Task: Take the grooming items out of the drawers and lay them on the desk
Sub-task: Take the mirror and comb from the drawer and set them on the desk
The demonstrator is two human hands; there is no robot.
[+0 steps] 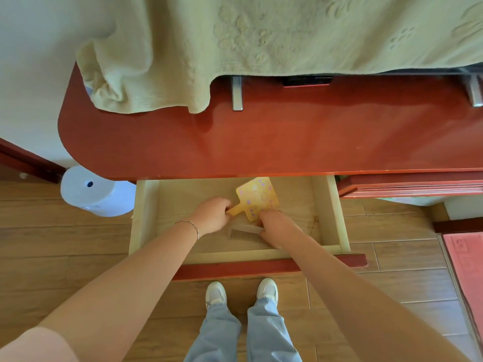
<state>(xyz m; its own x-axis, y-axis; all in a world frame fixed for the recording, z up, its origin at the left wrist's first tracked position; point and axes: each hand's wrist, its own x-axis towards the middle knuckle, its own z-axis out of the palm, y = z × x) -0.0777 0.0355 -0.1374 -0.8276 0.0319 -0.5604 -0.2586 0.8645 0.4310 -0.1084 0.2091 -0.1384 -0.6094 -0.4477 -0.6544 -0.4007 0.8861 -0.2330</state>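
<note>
An open wooden drawer (329, 205) is pulled out below the red desk top (287, 137). Inside lies a yellow hand mirror (258, 195) with purple and white spots, its short handle pointing left. My left hand (213, 214) is closed around that handle. Just below the mirror a beige comb (244, 235) rests on the drawer floor. My right hand (274, 228) grips the comb's right end and touches the mirror's lower edge.
A pale green towel (235, 43) drapes over the back of the desk, with two metal feet (237, 94) under it. A white paper roll (91, 190) stands on the wood floor at left. Another red drawer front (407, 185) is at right, and a pink mat (467, 259) lies far right.
</note>
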